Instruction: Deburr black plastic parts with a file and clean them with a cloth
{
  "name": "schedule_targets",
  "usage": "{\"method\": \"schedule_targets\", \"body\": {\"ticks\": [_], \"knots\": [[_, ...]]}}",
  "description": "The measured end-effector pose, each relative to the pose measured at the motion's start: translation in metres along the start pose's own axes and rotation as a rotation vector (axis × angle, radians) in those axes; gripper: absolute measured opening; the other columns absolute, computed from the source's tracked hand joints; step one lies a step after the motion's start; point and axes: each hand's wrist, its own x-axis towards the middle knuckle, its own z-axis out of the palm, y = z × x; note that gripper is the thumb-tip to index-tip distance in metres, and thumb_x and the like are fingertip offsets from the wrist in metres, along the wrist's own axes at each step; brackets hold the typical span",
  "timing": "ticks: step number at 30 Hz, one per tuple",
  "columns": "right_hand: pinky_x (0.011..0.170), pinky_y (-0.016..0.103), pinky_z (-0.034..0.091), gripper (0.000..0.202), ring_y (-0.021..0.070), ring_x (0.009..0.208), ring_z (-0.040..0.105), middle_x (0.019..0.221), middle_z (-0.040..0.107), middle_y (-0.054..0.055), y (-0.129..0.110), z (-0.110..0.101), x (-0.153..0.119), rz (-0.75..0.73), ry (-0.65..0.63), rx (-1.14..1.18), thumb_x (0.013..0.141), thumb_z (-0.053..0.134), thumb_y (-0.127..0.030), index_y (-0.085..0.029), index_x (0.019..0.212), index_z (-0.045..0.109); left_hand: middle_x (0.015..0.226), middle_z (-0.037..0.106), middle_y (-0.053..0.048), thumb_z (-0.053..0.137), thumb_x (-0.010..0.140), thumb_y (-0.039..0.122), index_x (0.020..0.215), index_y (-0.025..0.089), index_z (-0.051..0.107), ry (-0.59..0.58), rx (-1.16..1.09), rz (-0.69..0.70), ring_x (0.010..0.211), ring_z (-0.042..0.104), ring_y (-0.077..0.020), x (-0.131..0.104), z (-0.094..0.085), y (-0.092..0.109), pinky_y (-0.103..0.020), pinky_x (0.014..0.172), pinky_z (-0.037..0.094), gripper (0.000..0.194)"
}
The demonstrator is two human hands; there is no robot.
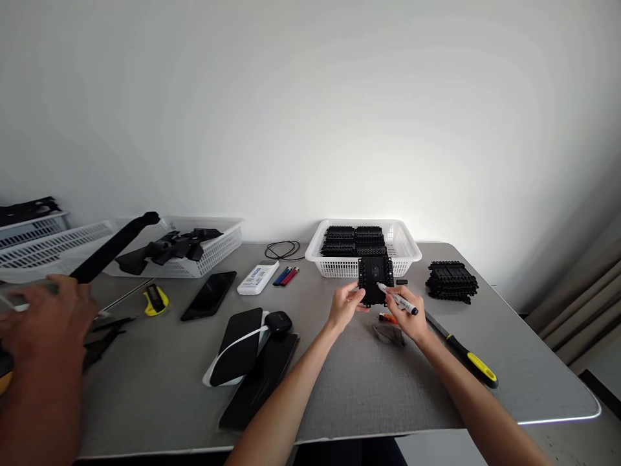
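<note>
- Here's the left hand, fingers pinched on the lower left edge of a black toothed plastic plate, which is held up off the desk, in front of the white plastic basket.
- And in comes the detail on the other side: the right hand has its fingers closed around a white marker pen, its tip angled at the middle of the plate's face.
- Contact? Too small to call; tip and plate overlap in view, and no fresh mark can be made out.
- By the look of it, this is a marking step, the pen poised at the surface.
- What the next move calls for, on that reading: a firm left-hand pinch, a level face and a light, controlled tip, with fingers clear of the spot.
- Similar plates sit stacked in the basket, and another pile waits on the desk to the right.
- Just beyond the right hand lies a small black cap-like piece; nearer, a crumpled grey cloth.
</note>
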Motion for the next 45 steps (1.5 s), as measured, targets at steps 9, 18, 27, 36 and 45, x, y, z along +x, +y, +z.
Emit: {"method": "schedule_targets", "body": {"ticks": [9,18,27,36,45], "knots": [[0.061,0.029,0.05,0.021,0.0157,0.062,0.062,0.079,0.07,0.004,0.001,0.002,0.004,-0.056,0.115,0.09,0.091,0.057,-0.036,-0.02,0.101,0.067,0.09,0.074,-0.011,0.076,0.069,0.053,0.114,0.007,0.067,-0.033,0.044,0.002,0.075,0.07,-0.0252,-0.001,0.005,-0.003,-0.04,0.06,0.062,0.065],[0.056,0.026,0.051,0.025,0.0153,0.061,0.063,0.078,0.069,0.004,0.012,0.004,0.005,-0.013,0.115,0.135,0.091,0.057,-0.037,-0.019,0.106,0.067,0.084,0.072,-0.007,0.073,0.071,0.054,0.109,0.011,0.072,-0.078,0.104,0.04,0.078,0.066,-0.0242,-0.004,0.008,0.0,-0.039,0.061,0.062,0.058],[0.061,0.029,0.052,0.023,0.0136,0.059,0.06,0.086,0.065,0.004,-0.01,-0.01,0.008,-0.107,0.195,0.11,0.097,0.046,-0.034,-0.022,0.108,0.063,0.085,0.073,-0.008,0.074,0.071,0.053,0.116,0.01,0.068,-0.034,0.092,0.023,0.072,0.066,-0.0224,-0.003,0.012,-0.006,-0.039,0.059,0.062,0.062],[0.063,0.029,0.049,0.034,0.0161,0.066,0.059,0.104,0.062,0.009,-0.006,-0.048,-0.051,0.138,-0.188,-0.317,0.094,0.044,-0.03,-0.021,0.122,0.061,0.088,0.072,-0.009,0.072,0.072,0.053,0.109,0.012,0.067,0.129,0.011,0.032,0.074,0.067,-0.0227,0.002,0.006,-0.011,-0.039,0.06,0.062,0.056],[0.079,0.037,0.052,0.062,0.0267,0.095,0.063,0.117,0.067,0.011,0.041,-0.037,-0.092,0.126,-0.2,-0.77,0.083,0.033,-0.003,-0.024,0.133,0.061,0.1,0.068,-0.01,0.073,0.07,0.05,0.105,0.017,0.061,0.201,-0.066,0.033,0.09,0.067,-0.0258,0.0,0.009,-0.009,-0.038,0.067,0.061,0.05]]}}
